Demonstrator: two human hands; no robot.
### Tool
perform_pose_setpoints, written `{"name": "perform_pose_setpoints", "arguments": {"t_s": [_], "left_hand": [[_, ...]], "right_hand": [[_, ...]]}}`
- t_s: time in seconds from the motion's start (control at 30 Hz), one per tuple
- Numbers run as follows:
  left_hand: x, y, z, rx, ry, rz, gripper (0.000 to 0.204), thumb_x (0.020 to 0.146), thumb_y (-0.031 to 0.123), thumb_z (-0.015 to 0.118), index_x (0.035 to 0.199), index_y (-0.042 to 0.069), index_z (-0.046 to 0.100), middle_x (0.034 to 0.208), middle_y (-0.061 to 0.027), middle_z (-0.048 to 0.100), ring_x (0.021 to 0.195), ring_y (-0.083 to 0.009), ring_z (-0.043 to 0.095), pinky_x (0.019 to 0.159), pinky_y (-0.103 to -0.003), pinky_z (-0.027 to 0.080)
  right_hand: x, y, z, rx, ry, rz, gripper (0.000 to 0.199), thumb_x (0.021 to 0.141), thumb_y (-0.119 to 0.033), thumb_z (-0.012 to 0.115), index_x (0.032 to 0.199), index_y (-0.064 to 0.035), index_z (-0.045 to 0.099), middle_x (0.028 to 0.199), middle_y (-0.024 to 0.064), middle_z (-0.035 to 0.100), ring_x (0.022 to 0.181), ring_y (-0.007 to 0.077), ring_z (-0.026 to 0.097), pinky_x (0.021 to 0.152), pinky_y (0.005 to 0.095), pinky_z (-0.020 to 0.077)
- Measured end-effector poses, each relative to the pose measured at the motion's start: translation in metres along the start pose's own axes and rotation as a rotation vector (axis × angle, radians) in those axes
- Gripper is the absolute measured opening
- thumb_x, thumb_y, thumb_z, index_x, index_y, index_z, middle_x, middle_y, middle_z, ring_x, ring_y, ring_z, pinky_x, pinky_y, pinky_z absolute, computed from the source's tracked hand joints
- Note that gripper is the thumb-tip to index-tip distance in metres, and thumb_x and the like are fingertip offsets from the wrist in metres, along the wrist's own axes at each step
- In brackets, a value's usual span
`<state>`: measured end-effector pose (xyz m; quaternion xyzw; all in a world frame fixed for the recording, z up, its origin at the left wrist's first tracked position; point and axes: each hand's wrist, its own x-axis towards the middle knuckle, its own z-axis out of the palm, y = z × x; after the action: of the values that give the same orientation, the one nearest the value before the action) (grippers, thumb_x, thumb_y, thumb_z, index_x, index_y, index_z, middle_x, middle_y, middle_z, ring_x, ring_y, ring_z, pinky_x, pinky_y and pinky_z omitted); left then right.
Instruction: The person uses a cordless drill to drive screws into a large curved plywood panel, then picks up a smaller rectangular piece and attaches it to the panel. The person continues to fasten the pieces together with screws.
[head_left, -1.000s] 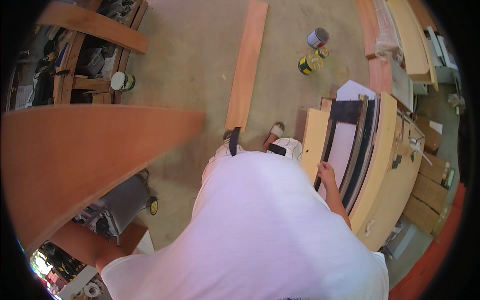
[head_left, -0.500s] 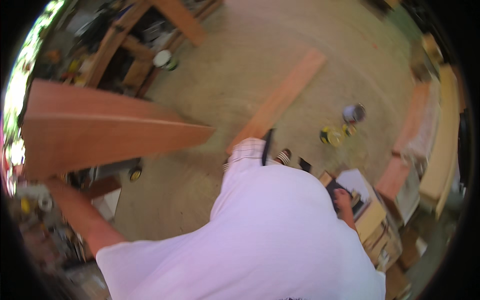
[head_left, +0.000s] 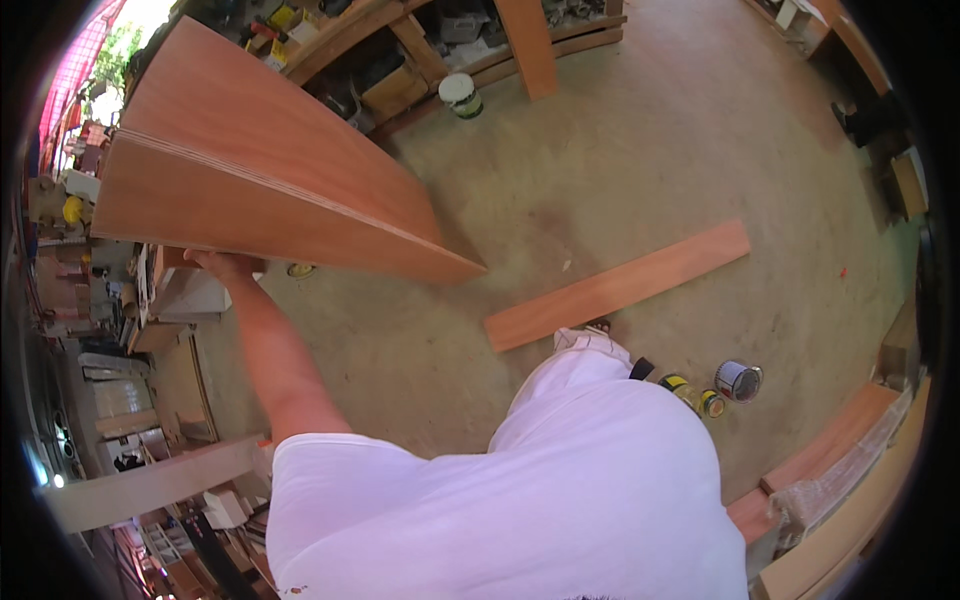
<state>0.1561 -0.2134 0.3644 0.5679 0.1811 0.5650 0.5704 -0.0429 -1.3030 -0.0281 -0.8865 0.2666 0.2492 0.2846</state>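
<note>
My left hand (head_left: 226, 265) is raised at the left and grips the lower edge of a large reddish-brown plywood sheet (head_left: 270, 170), which is lifted off the ground and tilts across the upper left. My left forearm runs down from it to my white shirt (head_left: 520, 490). My right hand is hidden; no part of it shows in the head view.
A long reddish plank (head_left: 620, 285) lies on the concrete floor ahead of my feet. Small paint tins (head_left: 738, 380) stand on the floor at the right. A white bucket (head_left: 460, 95) sits by wooden shelving at the top. Stacked boards (head_left: 830, 440) are at the lower right.
The view has swung round and the plywood sheet now sits higher and further left. My left arm has come into view under it. My right hand, seen on a bench before, is gone from view.
</note>
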Motion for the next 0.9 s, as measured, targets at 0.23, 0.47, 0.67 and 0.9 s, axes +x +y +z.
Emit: {"name": "perform_pose_setpoints", "arguments": {"t_s": [0.23, 0.47, 0.67, 0.9], "left_hand": [[-0.051, -0.014, -0.020, 0.018, 0.116, -0.218, 0.105, 0.088, 0.088, 0.013, 0.136, 0.006, 0.058, 0.141, -0.0112, 0.057, 0.136, -0.0301, 0.044, 0.115, -0.047, 0.030], [-0.119, 0.013, 0.043, 0.223, 0.266, -0.262, 0.104, 0.091, 0.083, 0.010, 0.153, 0.004, 0.036, 0.160, -0.0153, 0.032, 0.149, -0.0329, 0.026, 0.122, -0.051, 0.018], [-0.203, -0.033, -0.005, 1.010, 0.308, -0.214, 0.070, 0.108, 0.053, 0.020, 0.158, 0.006, 0.024, 0.159, -0.0191, 0.033, 0.144, -0.0351, 0.035, 0.118, -0.042, 0.029], [-0.588, -0.078, 0.106, 1.343, -0.331, -1.353, 0.056, 0.102, 0.054, 0.047, 0.136, 0.012, 0.064, 0.132, -0.0140, 0.065, 0.123, -0.0310, 0.060, 0.105, -0.050, 0.044]], "right_hand": [[0.063, -0.024, -0.081, 0.178, -0.076, 0.085, 0.043, 0.092, -0.031, 0.068, 0.120, 0.0024, 0.066, 0.097, 0.0124, 0.071, 0.084, 0.0196, 0.065, 0.071, 0.0329, 0.0532], [0.096, -0.121, -0.179, 0.094, -0.145, -0.002, 0.044, 0.093, -0.027, 0.067, 0.124, 0.0040, 0.063, 0.095, 0.0107, 0.069, 0.079, 0.0166, 0.062, 0.067, 0.0319, 0.0512], [0.147, -0.155, -0.196, 0.203, -0.249, -0.052, 0.047, 0.093, -0.027, 0.067, 0.128, 0.0033, 0.060, 0.099, 0.0113, 0.070, 0.078, 0.0182, 0.063, 0.069, 0.0321, 0.0521], [0.268, -0.085, -0.187, 0.027, -0.555, -0.268, 0.041, 0.089, -0.026, 0.071, 0.118, 0.0031, 0.067, 0.102, 0.0157, 0.074, 0.096, 0.0219, 0.068, 0.083, 0.0359, 0.0536]]}}
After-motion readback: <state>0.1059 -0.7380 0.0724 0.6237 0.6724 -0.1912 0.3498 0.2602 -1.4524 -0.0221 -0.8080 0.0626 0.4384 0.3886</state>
